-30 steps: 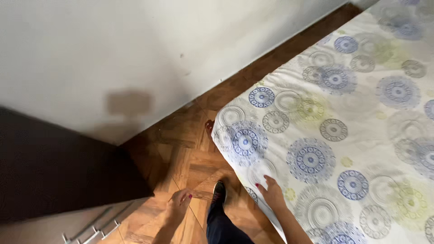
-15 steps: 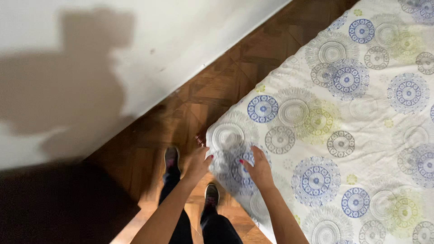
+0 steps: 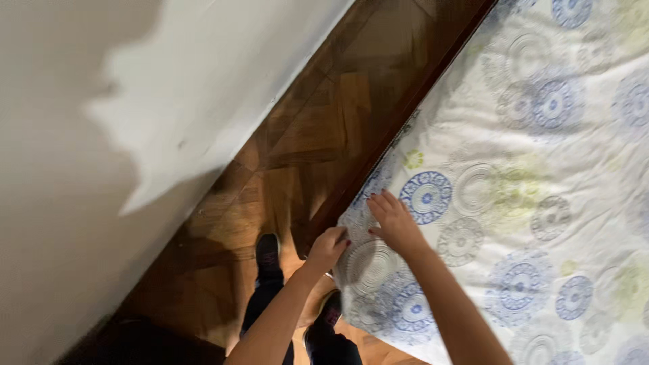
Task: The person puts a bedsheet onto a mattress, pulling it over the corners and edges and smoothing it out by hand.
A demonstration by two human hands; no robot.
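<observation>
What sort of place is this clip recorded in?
Most likely a bedroom at home: a bed under a white sheet with blue and green circles, a wooden parquet floor, and a plain pale wall close beside it.

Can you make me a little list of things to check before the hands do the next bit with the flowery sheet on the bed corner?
1. Left hand has hold of the sheet at the corner: ok, fingers curled on the edge.
2. Right hand is on the sheet: ok, lying flat by the corner.
3. Sheet covers the corner all the way down: cannot tell, the side is hidden.
4. Sheet lies smooth on top: not ok, it shows wrinkles.
5. Shoes stand firmly on the wooden floor: ok.
6. Room between bed and wall: ok, a strip of floor shows.
</observation>
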